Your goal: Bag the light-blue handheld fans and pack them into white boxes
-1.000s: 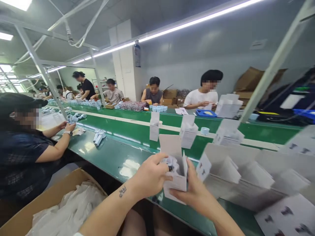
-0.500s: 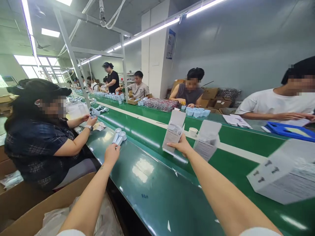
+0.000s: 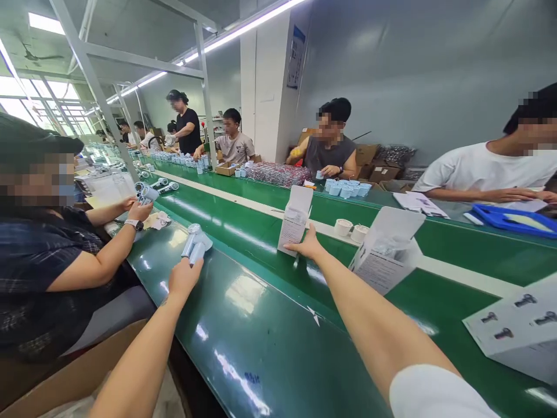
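Low over the near green worktop, my left hand [image 3: 185, 280] is closed around the handles of a small bunch of light-blue handled parts [image 3: 194, 242] with round heads. How many are in the bunch I cannot tell. Farther out on the right, my right hand [image 3: 308, 244] grips a small white carton [image 3: 293, 225] from its side, thumb across the printed front. That carton stands upright with its top flap raised and clear plastic inside. To its right, a second open carton [image 3: 379, 260] holds clear plastic too.
A third white carton [image 3: 513, 325] with product pictures stands at the right edge. White rolls [image 3: 343, 226] lie on the belt's pale strip [image 3: 461, 278]. On my left, a co-worker handles grey-blue parts [image 3: 145, 193]. Other people sit across the belt by light-blue cups [image 3: 346, 188] and a blue tray [image 3: 513, 220].
The view has turned right and come nearer the belt. A second white roll now shows beside the first. Both hands keep their holds.
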Demonstrator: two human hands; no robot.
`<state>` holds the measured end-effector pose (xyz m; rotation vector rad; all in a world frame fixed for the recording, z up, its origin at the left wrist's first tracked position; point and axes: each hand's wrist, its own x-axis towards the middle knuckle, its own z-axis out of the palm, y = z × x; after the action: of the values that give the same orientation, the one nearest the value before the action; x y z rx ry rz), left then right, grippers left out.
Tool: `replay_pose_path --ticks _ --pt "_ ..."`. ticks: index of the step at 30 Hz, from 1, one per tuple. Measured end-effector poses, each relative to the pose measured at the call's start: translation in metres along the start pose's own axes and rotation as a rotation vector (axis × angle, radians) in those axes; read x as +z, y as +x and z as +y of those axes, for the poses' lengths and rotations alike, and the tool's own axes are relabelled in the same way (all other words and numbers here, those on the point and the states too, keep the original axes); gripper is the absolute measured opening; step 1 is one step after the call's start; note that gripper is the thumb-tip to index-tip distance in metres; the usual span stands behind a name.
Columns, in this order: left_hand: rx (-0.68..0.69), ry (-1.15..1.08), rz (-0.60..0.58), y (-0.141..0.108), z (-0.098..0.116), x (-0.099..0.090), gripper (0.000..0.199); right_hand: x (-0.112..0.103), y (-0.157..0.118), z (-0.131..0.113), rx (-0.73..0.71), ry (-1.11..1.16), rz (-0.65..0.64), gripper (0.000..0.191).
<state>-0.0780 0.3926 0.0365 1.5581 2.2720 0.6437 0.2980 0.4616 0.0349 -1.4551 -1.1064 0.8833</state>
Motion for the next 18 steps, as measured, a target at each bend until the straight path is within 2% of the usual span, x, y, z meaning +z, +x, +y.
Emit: replay_pose_path --ticks 2,4,6,8,9,10,12,13,14,16,18 --pt "0.014 -0.118 -0.006 -0.025 0.003 0.001 0.042 0.003 -0.024 -0.015 0.048 0.044 -0.005 0.101" --pt "0.022 -0.331 -0.023 -0.065 0.006 0.003 0.043 0.02 -0.062 -0.029 0.124 0.119 -0.087 0.068" --pt "0.051 -0.575 -0.023 -0.118 0.008 0.006 0.04 0.048 -0.111 -0.039 0.23 0.212 -0.253 0.046" --pt "0.131 -0.664 -0.004 -0.171 0.004 0.008 0.033 0.082 -0.164 -0.045 0.335 0.318 -0.421 0.036" --pt "0.182 -0.659 -0.033 -0.193 -0.002 0.008 0.03 0.096 -0.19 -0.047 0.381 0.372 -0.481 0.031" --pt "0.222 -0.658 -0.123 -0.21 -0.013 0.006 0.028 0.109 -0.214 -0.048 0.425 0.422 -0.52 0.026" --pt "0.172 -0.681 -0.338 -0.23 -0.051 -0.001 0.026 0.125 -0.255 -0.049 0.51 0.499 -0.562 0.02" --pt "0.088 -0.693 -0.401 -0.235 -0.077 -0.007 0.025 0.128 -0.272 -0.049 0.554 0.525 -0.584 0.021" --pt "-0.018 -0.689 -0.402 -0.238 -0.105 -0.014 0.023 0.129 -0.287 -0.047 0.599 0.545 -0.614 0.022" --pt "-0.212 -0.631 -0.247 -0.242 -0.162 -0.027 0.022 0.125 -0.315 -0.043 0.698 0.569 -0.695 0.023" --pt "-0.305 -0.572 -0.1 -0.247 -0.205 -0.03 0.024 0.118 -0.344 -0.035 0.809 0.57 -0.789 0.023"
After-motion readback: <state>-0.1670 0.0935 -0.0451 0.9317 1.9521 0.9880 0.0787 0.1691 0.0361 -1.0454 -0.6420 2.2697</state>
